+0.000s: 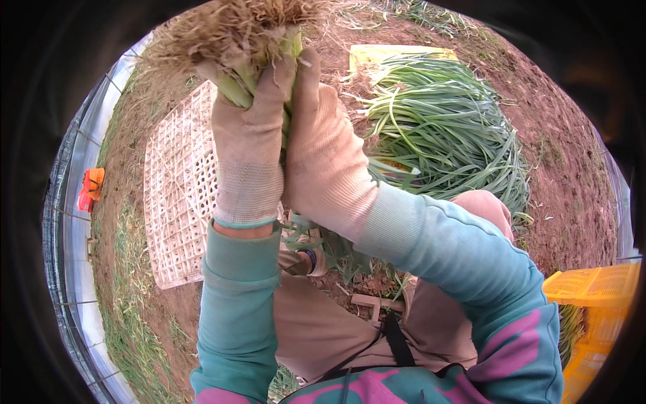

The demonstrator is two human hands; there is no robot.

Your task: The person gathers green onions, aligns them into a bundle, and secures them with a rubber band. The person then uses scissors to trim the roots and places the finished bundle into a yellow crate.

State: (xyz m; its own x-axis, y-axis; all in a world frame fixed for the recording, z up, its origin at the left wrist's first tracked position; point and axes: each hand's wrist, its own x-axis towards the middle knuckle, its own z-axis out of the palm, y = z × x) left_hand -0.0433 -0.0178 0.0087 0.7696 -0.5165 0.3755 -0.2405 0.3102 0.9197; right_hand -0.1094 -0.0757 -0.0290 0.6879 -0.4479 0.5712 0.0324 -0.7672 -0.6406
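Observation:
My left hand [252, 146] and my right hand [323, 151], both in dirty knit work gloves, are raised side by side. Both are closed around a bunch of green-stalked plants [234, 86], like leeks or green onions, held with the shaggy brown roots upward at the top of the view. The leaves hang below my hands, mostly hidden by gloves and sleeves. Right of my hands lies a large heap of the same long-leaved plants [444, 121], roots to the left, on the ground.
A pale plastic lattice crate [176, 202] lies at the left. An orange perforated crate [590, 288] holding plants stands at the lower right. An orange and red object [92, 187] lies near the plastic sheeting [83, 242]. A yellow sheet [363, 53] shows behind the heap.

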